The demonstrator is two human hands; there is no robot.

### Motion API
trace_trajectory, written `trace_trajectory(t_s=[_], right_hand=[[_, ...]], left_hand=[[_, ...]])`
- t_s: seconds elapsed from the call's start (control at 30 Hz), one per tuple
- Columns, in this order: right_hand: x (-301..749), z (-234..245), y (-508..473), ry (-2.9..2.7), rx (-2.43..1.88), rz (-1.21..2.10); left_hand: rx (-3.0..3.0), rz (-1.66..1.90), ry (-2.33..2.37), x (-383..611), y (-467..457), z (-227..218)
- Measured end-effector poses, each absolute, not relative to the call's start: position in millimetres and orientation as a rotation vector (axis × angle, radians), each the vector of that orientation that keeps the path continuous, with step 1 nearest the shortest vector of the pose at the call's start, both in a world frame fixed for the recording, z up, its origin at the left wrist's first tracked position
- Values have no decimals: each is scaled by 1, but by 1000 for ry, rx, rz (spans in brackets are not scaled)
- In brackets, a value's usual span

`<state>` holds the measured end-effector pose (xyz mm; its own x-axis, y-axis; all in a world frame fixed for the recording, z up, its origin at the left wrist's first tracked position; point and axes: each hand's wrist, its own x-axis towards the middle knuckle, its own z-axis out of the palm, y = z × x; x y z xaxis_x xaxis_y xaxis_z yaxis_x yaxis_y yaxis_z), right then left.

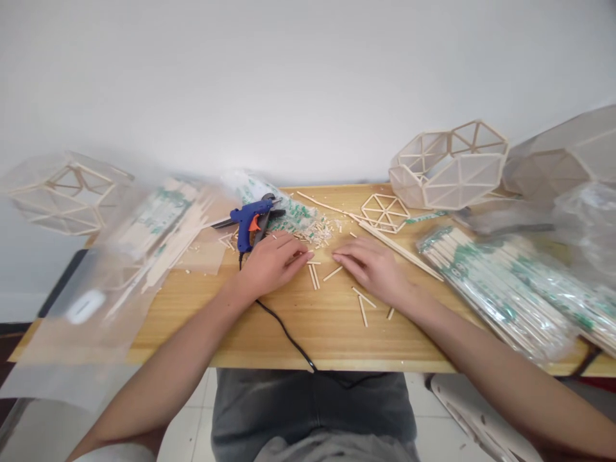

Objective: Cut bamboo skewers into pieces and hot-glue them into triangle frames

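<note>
Over the wooden table, my left hand (275, 262) is closed, thumb and fingertips together beside a few short wooden sticks (314, 276). Whatever those fingertips hold, if anything, is too small to make out. My right hand (373, 266) rests opposite with thumb and fingers pinched, their tips near another short stick (332, 274); its grip is hidden too. More cut sticks (362, 310) lie below the right hand. A blue glue gun (249, 221) with an orange trigger stands just behind my left hand. Beyond both hands is a heap of tiny stick offcuts (323, 231).
A flat hexagonal stick frame (385, 213) lies at the back, near a covered stick lantern frame (462, 173). Another such frame (72, 196) stands far left. Bagged sticks (500, 295) lie right, long sticks (399, 249) nearer. The glue gun's black cord (289, 333) crosses the table's front edge.
</note>
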<state>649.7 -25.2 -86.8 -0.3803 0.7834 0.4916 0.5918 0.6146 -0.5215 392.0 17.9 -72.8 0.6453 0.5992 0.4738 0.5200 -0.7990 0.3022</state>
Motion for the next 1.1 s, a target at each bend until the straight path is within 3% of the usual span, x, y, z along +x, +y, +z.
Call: trace_trajectory(t_s=[0.27, 0.6, 1.1], right_hand=[[651, -83, -26, -2054, -1101, 435], [653, -83, -25, -2035, -1174, 325], [640, -82, -30, -2202, -911, 481]], left_hand=[[2726, 802, 947, 389, 21, -76], [2736, 808, 956, 388, 20, -73], [2893, 815, 721, 401, 12, -78]])
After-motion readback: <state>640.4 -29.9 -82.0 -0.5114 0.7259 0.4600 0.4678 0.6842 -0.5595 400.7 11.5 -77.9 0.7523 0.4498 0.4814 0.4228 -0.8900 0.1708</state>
